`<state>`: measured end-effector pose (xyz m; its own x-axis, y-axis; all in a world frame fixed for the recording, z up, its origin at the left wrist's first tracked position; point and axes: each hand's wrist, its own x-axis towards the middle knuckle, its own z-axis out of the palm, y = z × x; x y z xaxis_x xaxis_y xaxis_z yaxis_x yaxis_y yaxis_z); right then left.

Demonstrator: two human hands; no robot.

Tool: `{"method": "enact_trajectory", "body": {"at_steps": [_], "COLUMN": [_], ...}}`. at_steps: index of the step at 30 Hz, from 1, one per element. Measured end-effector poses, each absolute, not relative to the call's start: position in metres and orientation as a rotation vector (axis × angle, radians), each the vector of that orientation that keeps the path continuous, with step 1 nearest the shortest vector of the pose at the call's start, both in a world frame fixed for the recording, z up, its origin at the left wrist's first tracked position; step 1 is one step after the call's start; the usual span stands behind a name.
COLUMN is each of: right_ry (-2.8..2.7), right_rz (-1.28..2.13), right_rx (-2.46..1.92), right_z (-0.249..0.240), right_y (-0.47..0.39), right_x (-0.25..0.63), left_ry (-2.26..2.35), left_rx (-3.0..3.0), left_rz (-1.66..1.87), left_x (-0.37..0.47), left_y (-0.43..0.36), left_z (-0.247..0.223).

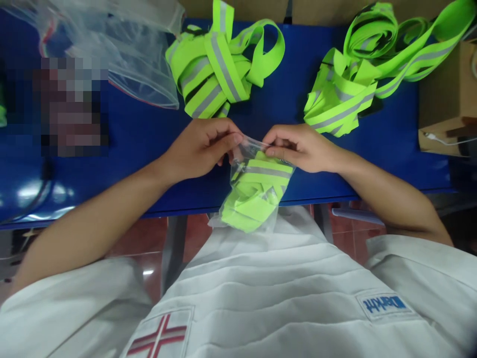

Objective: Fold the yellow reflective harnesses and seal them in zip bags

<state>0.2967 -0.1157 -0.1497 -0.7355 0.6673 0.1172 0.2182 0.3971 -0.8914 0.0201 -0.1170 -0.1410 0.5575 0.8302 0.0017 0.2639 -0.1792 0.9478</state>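
Observation:
Between my hands hangs a clear plastic bag [271, 226] at the near edge of the blue table. Inside it lies a folded reflective strap [257, 196], neon yellow-green with a grey stripe. My left hand [212, 146] pinches the top left corner of the bag between thumb and fingers. At the top right of the opening, my right hand [292, 146] grips the bag the same way. The bag's top edge is stretched between the two hands, and its lower end hangs down in front of the white clothing.
A bundle of reflective straps [223, 69] sits just beyond my left hand. Another strap bundle [343, 94] lies beyond my right hand. Clear zip bags [137, 64] are piled at the back left of the blue table [122, 184]. A cardboard box [443, 94] stands at the right.

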Motion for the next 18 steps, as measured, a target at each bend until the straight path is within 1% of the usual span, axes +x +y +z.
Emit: {"method": "enact_trajectory", "body": {"at_steps": [7,11,13,14,18], "right_ry": [-2.267,-2.266,-2.173,-2.093,-1.661], "right_rz": [0.914,0.62,0.478,0.398,0.081], "right_rx": [-0.835,-0.83,-0.89,-0.937,-1.064], "right_z": [-0.149,-0.141,-0.134,-0.13,-0.119], "right_y": [-0.12,-0.126,-0.126,-0.125,-0.105], "right_x": [0.294,0.295,0.3,0.304,0.325], "left_ry": [0.953,1.076,1.17,1.221,1.38], "left_rx": [1.832,2.08,2.302,2.402,2.591], "left_rz": [0.817,1.069,1.179,1.181,1.039], "left_x": [0.024,0.017,0.009,0.003,-0.014], "left_y": [-0.122,-0.119,-0.111,-0.105,-0.081], "left_z": [-0.147,-0.147,-0.148,-0.149,-0.165]}}
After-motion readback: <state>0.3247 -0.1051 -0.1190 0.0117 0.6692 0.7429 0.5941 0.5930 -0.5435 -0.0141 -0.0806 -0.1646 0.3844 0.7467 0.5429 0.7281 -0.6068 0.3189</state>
